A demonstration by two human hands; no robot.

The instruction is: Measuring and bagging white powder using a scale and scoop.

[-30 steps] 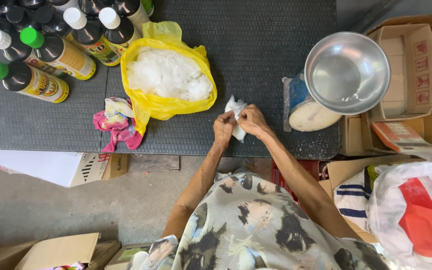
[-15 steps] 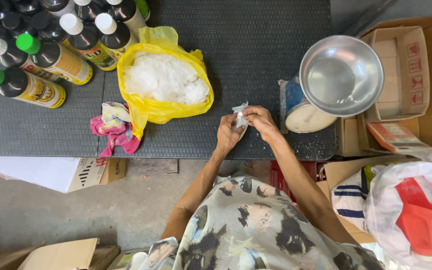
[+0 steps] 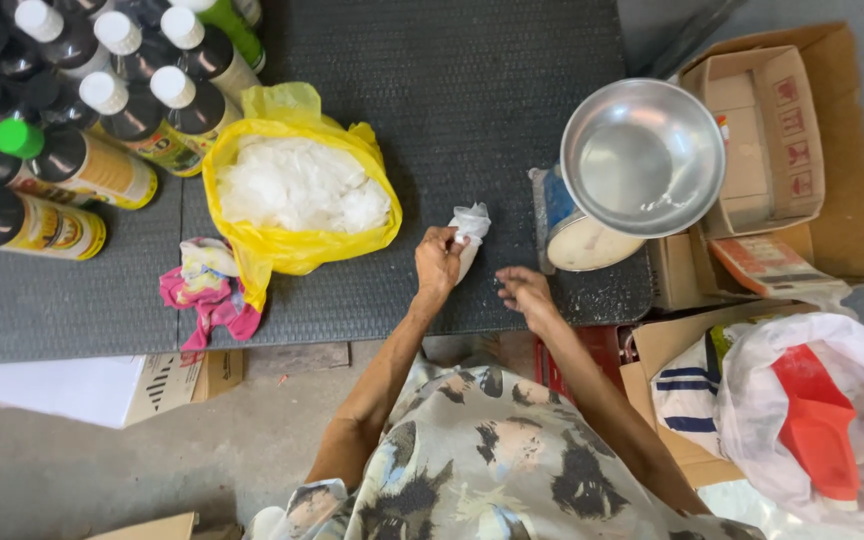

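The left hand (image 3: pixel 439 262) holds a small white plastic packet (image 3: pixel 471 228) near the front edge of the dark worktop (image 3: pixel 472 90), its fingers clamped round the packet's lower part so the crumpled top pokes out above the fist, which looks like a grip meant to keep the contents from spilling. The right hand (image 3: pixel 525 290) rests just beside it on the worktop, apart from the packet, fingers loosely curled together and holding nothing.

To the left, a yellow bag (image 3: pixel 297 190) sits with its mouth rolled open, showing a heap of white material inside, easy to reach into. A pink rag (image 3: pixel 207 295) lies against the bag's near corner. Beyond it stand dark bottles (image 3: pixel 72 150) with white and green caps, crowded together at the far left. To the right of the hands, a metal bowl (image 3: pixel 642 155) sits on top of a round tub (image 3: pixel 577 235), apparently empty. Open cardboard boxes (image 3: pixel 772 140) and a white sack (image 3: pixel 822 420) wait off the worktop's right side.
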